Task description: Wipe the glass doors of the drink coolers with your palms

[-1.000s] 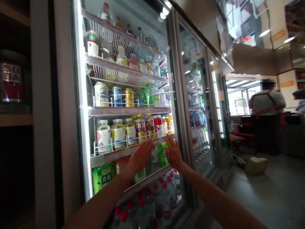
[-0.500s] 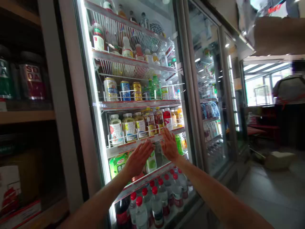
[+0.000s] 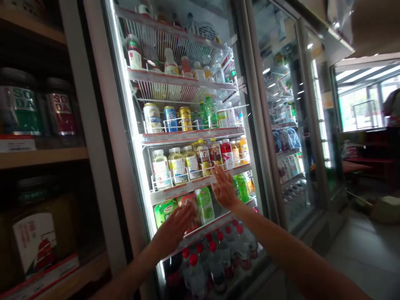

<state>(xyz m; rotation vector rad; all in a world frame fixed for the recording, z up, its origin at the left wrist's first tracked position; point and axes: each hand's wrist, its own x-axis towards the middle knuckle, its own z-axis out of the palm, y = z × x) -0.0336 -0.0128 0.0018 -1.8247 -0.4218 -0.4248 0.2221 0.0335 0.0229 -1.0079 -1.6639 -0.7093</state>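
Green and white, a drink pack (image 3: pixel 205 204) stands in the lit cooler (image 3: pixel 267 137) beside a blurred red pack (image 3: pixel 187 197). Our left hand (image 3: pixel 175 227) is before the red pack, our right hand (image 3: pixel 223 189) higher, before a shelf edge (image 3: pixel 181 190); they are apart, fingers extended, grasping nothing, and whether either touches the cooler we cannot tell. We judge no drink taken up yet; both packs stand shelved.

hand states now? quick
Left hand: open, fingers extended, holding nothing.
Right hand: open, palm toward the fridge shelves, holding nothing.
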